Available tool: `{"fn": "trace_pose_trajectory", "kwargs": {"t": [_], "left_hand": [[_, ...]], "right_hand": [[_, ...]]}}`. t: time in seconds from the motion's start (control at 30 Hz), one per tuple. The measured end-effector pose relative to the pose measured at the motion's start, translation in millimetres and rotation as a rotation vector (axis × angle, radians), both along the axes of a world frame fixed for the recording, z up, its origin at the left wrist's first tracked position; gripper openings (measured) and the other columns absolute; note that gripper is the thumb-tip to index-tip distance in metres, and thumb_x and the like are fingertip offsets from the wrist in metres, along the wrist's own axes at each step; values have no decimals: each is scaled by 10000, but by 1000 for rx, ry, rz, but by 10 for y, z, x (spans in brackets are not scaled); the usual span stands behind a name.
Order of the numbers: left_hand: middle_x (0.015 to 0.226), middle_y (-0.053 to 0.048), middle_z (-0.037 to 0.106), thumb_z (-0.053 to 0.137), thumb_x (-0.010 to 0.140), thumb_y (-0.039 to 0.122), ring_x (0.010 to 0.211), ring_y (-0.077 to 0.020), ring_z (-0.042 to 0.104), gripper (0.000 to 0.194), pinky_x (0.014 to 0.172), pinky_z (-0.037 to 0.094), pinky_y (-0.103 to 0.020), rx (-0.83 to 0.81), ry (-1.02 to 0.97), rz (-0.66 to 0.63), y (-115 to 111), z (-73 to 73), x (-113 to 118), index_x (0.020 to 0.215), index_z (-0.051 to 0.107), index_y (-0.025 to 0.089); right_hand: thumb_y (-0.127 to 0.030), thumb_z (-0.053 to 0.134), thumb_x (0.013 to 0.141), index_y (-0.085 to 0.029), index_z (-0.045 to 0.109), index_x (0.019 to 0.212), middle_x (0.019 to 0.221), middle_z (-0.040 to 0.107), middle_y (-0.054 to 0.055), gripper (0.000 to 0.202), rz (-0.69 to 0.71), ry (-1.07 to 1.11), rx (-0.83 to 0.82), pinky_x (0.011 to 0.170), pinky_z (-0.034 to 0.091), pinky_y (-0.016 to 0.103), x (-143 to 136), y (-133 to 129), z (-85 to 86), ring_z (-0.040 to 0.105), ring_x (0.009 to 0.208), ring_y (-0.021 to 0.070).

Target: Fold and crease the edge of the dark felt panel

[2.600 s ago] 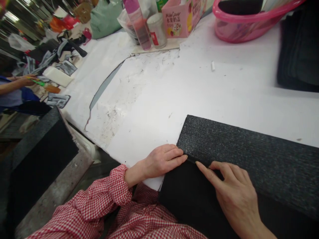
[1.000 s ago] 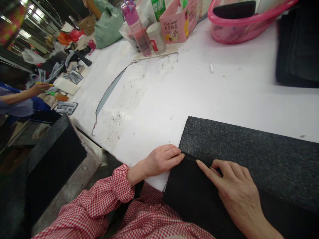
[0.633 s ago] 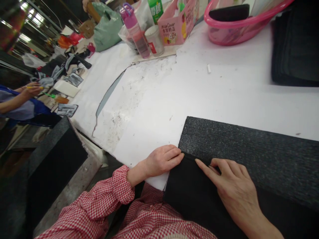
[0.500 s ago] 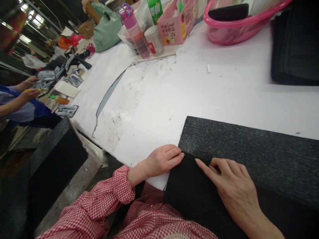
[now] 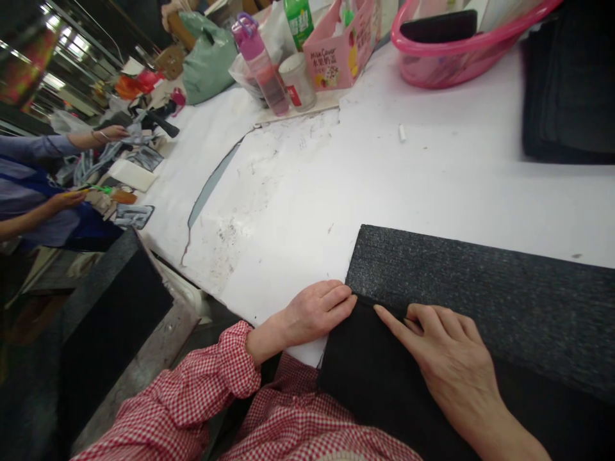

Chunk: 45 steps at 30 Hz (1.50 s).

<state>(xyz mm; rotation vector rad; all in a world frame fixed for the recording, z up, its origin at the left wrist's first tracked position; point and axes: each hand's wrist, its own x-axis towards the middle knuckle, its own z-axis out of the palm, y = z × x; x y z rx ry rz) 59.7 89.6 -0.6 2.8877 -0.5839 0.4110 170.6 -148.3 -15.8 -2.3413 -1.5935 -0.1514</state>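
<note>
A dark grey speckled sheet [image 5: 461, 275] lies at the table's right front, with smooth black material [image 5: 379, 371] along its near side. My left hand [image 5: 314, 314] pinches the left edge where the two meet. To its right, my right hand [image 5: 446, 358] rests on the black material, its index finger stretched toward the left hand along the seam. The other fingers of that hand are curled, and what lies beneath them is too small and dark to make out.
A pink basin [image 5: 446, 61], a pink box [image 5: 331, 61], a jar [image 5: 298, 83] and a purple-capped bottle [image 5: 264, 70] stand at the back. Black stacked pieces [image 5: 571, 96] lie at right, a white stub [image 5: 402, 133] mid-table. Another person's hand [image 5: 113, 133] is at far left.
My hands and the black material have hardly moved. At far left, the other person's arm has stretched out to the right over the items there.
</note>
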Motion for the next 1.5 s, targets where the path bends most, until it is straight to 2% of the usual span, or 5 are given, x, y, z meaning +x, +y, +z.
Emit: {"fn": "trace_pose_trajectory", "kwargs": {"t": [0.4, 0.8, 1.0, 1.17, 1.5], "left_hand": [[999, -53, 584, 523, 933, 132, 981, -199, 565, 446, 838, 565, -349, 174, 74, -12, -50, 35, -15, 1372, 469, 192], [1038, -82, 585, 477, 949, 117, 1029, -193, 544, 161, 880, 536, -373, -20, 46, 267, 157, 33, -312, 1061, 592, 131], [1090, -79, 609, 497, 935, 90, 1109, -198, 525, 244, 977, 501, -384, -154, 45, 259, -151, 95, -199, 1162, 578, 123], [1145, -93, 609, 474, 971, 157, 1146, -223, 513, 341, 996, 472, -387, -21, 106, 202, -453, 18, -112, 1304, 523, 101], [1140, -77, 600, 444, 983, 166, 1154, -219, 503, 380, 1004, 416, -401, 58, 139, 206, -424, -36, -134, 1359, 494, 169]], "right_hand": [[-143, 479, 947, -297, 549, 1327, 953, 542, 49, 416, -2, -5, -5, 794, 348, 378, 13, 22, 65, 470, 896, 221], [-123, 517, 920, -311, 527, 1347, 975, 532, 48, 467, 9, -21, -6, 790, 347, 384, 5, -21, -8, 462, 903, 223], [-136, 512, 929, -318, 522, 1350, 964, 535, 45, 459, 7, -18, 7, 776, 339, 378, 3, -11, 1, 462, 893, 223], [-165, 482, 955, -295, 560, 1311, 927, 538, 37, 387, -5, 13, 36, 773, 340, 363, -13, -2, 18, 464, 873, 205], [-257, 388, 995, -259, 615, 1228, 953, 574, 37, 325, 56, 123, 82, 837, 356, 360, 205, -250, 107, 496, 943, 196]]}}
